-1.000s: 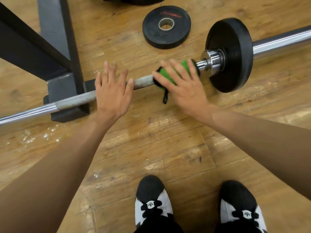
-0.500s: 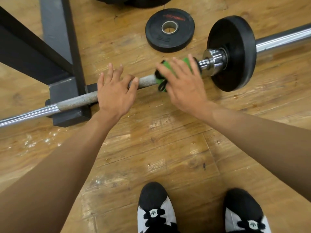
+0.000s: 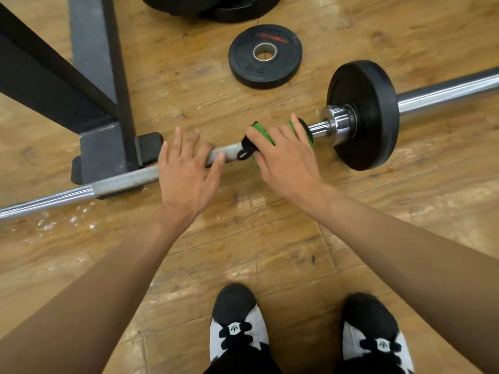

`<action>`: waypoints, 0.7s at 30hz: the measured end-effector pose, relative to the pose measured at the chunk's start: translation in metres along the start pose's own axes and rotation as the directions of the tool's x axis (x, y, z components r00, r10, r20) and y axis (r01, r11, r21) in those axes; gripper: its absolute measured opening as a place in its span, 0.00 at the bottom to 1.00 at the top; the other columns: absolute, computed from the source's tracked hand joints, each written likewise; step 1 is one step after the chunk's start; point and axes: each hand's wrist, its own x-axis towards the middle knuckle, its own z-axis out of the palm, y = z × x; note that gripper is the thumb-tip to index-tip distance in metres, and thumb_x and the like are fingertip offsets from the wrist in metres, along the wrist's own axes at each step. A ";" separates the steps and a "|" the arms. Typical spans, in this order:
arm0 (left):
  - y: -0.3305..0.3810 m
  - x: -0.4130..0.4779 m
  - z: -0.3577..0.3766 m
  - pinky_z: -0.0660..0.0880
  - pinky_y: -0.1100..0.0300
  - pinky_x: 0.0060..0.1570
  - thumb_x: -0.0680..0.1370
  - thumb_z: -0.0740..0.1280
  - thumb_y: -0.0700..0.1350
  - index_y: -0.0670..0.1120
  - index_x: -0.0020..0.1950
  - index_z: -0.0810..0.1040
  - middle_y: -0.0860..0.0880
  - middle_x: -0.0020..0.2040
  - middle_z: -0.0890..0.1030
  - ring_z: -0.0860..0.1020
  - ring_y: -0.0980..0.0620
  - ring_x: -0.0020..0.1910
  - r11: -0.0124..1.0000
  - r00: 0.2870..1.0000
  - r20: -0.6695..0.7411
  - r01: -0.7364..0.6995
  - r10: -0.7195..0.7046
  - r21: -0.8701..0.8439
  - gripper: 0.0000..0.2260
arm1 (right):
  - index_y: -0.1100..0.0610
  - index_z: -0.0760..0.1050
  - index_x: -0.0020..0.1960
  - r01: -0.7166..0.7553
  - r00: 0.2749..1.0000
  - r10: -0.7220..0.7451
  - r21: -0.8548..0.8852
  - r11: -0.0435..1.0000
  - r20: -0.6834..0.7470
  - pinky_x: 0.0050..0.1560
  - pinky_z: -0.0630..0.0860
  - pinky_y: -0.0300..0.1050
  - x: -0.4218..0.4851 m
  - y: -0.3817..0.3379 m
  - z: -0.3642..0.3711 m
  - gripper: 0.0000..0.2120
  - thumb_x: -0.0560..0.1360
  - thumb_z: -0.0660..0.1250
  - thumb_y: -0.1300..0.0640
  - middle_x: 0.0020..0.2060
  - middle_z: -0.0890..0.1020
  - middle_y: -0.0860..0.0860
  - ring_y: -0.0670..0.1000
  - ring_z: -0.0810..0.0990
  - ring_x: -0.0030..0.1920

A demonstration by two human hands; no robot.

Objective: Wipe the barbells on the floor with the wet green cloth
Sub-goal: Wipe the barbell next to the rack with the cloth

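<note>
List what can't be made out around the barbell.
Head view:
Green cloth, mostly covered by the right hand.
Barbell ends, cut off by both side edges.
Red lettering on the loose plate, too blurred to read.
Plate stack, cut by the top edge.

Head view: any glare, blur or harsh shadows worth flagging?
In the head view, glare streaks the chrome barbell and sheen patches the floor; the left hand looks slightly smeared at the fingers, the right hand and cloth sharper; shadows are soft.
</note>
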 end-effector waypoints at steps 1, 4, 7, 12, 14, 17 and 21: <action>0.001 -0.007 -0.001 0.55 0.38 0.79 0.85 0.50 0.62 0.47 0.67 0.80 0.43 0.77 0.73 0.59 0.38 0.82 1.000 1.000 -0.007 -0.001 0.001 -0.003 0.27 | 0.52 0.74 0.70 -0.061 0.998 0.061 0.002 0.998 -0.015 0.81 0.56 0.62 -0.008 0.009 -0.006 0.19 0.81 0.58 0.50 0.57 0.82 0.54 0.58 0.78 0.60; 0.007 -0.030 -0.004 0.55 0.38 0.79 0.85 0.50 0.63 0.48 0.72 0.78 0.43 0.78 0.72 0.58 0.38 0.82 1.000 1.000 -0.015 -0.021 0.021 0.000 0.27 | 0.54 0.77 0.66 -0.219 0.976 0.219 0.007 0.976 -0.018 0.80 0.58 0.60 -0.021 0.016 -0.018 0.18 0.83 0.56 0.49 0.52 0.83 0.54 0.58 0.79 0.57; 0.016 -0.056 -0.005 0.53 0.39 0.80 0.85 0.49 0.63 0.50 0.76 0.74 0.43 0.80 0.69 0.56 0.39 0.83 1.000 0.999 -0.031 -0.014 0.014 0.001 0.28 | 0.53 0.77 0.67 -0.302 0.952 0.303 -0.035 0.953 0.036 0.80 0.56 0.60 -0.037 -0.006 -0.021 0.20 0.83 0.54 0.48 0.53 0.83 0.53 0.58 0.78 0.58; 0.026 -0.097 0.000 0.49 0.41 0.81 0.86 0.52 0.58 0.47 0.73 0.76 0.43 0.82 0.66 0.53 0.39 0.84 0.999 0.999 -0.037 -0.021 0.022 0.030 0.25 | 0.52 0.76 0.68 -0.047 0.986 0.045 0.012 0.999 0.161 0.77 0.63 0.62 -0.058 -0.066 -0.016 0.18 0.82 0.58 0.49 0.57 0.83 0.55 0.60 0.80 0.59; 0.029 -0.114 0.000 0.48 0.41 0.81 0.86 0.53 0.57 0.47 0.75 0.75 0.44 0.83 0.64 0.53 0.39 0.84 0.999 0.998 -0.059 -0.024 0.026 0.035 0.24 | 0.50 0.74 0.70 0.038 0.984 -0.047 0.052 0.998 0.175 0.75 0.66 0.60 -0.070 -0.067 -0.019 0.18 0.82 0.58 0.48 0.57 0.83 0.54 0.59 0.80 0.58; 0.033 -0.136 -0.001 0.48 0.40 0.81 0.86 0.50 0.59 0.51 0.83 0.64 0.44 0.84 0.60 0.51 0.40 0.84 0.997 0.996 -0.063 -0.054 0.057 0.047 0.26 | 0.52 0.75 0.69 0.007 0.996 -0.013 0.059 0.998 0.091 0.71 0.68 0.58 -0.097 -0.032 -0.032 0.20 0.81 0.58 0.47 0.52 0.82 0.54 0.59 0.80 0.54; 0.034 -0.161 -0.003 0.46 0.39 0.81 0.87 0.46 0.60 0.52 0.85 0.57 0.45 0.85 0.56 0.48 0.41 0.85 0.997 0.997 -0.025 -0.073 0.074 0.027 0.28 | 0.55 0.79 0.63 -0.222 0.975 0.221 0.018 0.975 0.038 0.70 0.66 0.57 -0.123 -0.007 -0.048 0.17 0.82 0.58 0.48 0.47 0.82 0.54 0.59 0.79 0.52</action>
